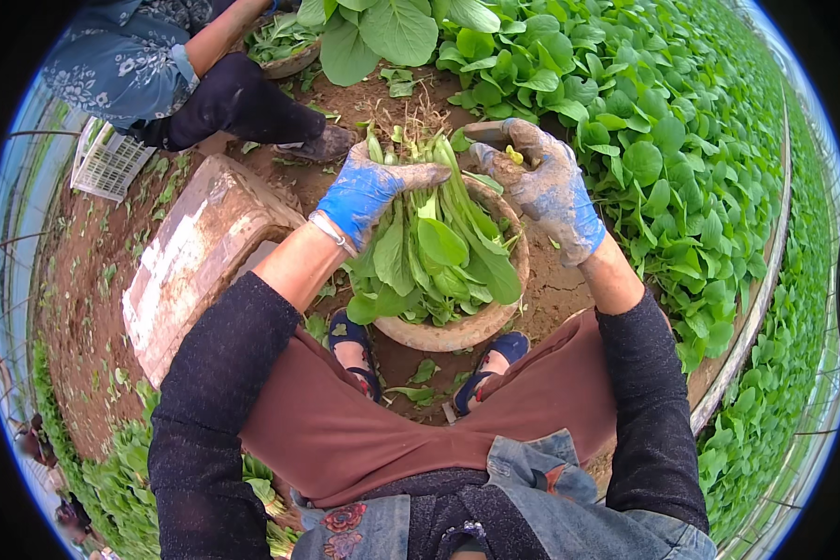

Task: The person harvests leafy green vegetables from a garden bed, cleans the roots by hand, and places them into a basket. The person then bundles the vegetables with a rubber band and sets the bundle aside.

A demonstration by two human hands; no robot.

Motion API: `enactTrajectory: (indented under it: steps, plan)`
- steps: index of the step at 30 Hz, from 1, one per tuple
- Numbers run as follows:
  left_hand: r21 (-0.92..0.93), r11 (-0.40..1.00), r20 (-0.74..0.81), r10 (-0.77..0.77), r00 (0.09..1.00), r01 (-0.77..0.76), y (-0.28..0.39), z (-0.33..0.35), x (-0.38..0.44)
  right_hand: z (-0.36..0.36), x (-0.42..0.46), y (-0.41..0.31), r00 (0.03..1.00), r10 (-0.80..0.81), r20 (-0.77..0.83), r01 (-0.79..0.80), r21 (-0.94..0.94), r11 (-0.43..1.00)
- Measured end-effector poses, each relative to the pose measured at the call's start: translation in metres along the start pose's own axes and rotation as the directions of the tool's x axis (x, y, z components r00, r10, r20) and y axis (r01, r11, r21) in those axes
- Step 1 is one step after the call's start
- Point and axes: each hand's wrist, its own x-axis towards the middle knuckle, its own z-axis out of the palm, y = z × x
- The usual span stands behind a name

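My left hand (371, 187), in a muddy blue glove, grips a bunch of leafy greens (448, 241) by the stems. Their soil-covered roots (423, 122) point away from me and the leaves hang towards me. Below the bunch stands a round, worn basin (448, 339), with leaves over its opening; what lies deeper in it is hidden. Just right of the roots is my right hand (542, 185), also gloved and caked with soil. Its fingers are curled, and a small yellow leaf piece (513, 155) shows between them.
Dense rows of greens (644, 161) grow to the right. On the left lies a dirty white block-like container (196, 259), with a white plastic crate (112, 161) beyond. A co-worker's leg (245, 105) and another basin (290, 63) are at upper left. My feet (353, 350) flank the near basin.
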Motion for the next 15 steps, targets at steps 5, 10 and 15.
enactTrajectory:
  steps: [5, 10, 15]
  plan:
    - [0.017, 0.996, 0.051, 0.087, 0.995, -0.088, -0.018, -0.008, 0.009, 0.001, 0.006, -0.010, 0.790, -0.600, 0.127, 0.544, -0.595, 0.592]
    - [0.137, 0.986, 0.130, 0.073, 0.989, -0.091, -0.007, 0.000, 0.003, -0.002, 0.001, -0.009, 0.749, -0.577, 0.325, 0.574, -0.753, 0.321]
    - [0.307, 0.952, 0.171, -0.043, 0.984, -0.011, -0.007, -0.002, 0.001, 0.002, -0.001, -0.004, 0.937, -0.347, 0.040, 0.336, -0.374, 0.864]
